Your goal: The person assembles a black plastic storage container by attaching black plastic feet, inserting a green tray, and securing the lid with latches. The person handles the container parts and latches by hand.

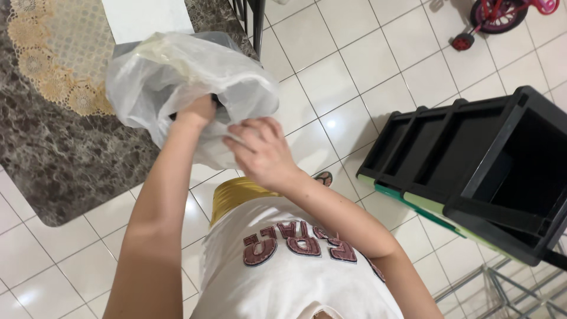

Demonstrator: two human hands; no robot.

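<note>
Both arms reach to the plastic bag [177,77] above the marble table [53,153]: right hand [263,153] pinches its rim; left hand [198,112] is inside, grip unclear. Keep the rim taut.

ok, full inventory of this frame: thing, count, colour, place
plastic bag: 1, translucent white, over the table edge, held up.
table: 1, dark marbled top, upper left.
lace mat: 1, cream, on the table.
white sheet: 1, on the table, top edge.
shelf unit: 1, black with green trim, lying on its side, right.
floor: white tiles.
child's bike: 1, pink, partly in view, top right.
metal rack: 1, grey, bottom right.
left hand: reaches into the bag, fingers hidden.
right hand: grips the bag's edge.
</note>
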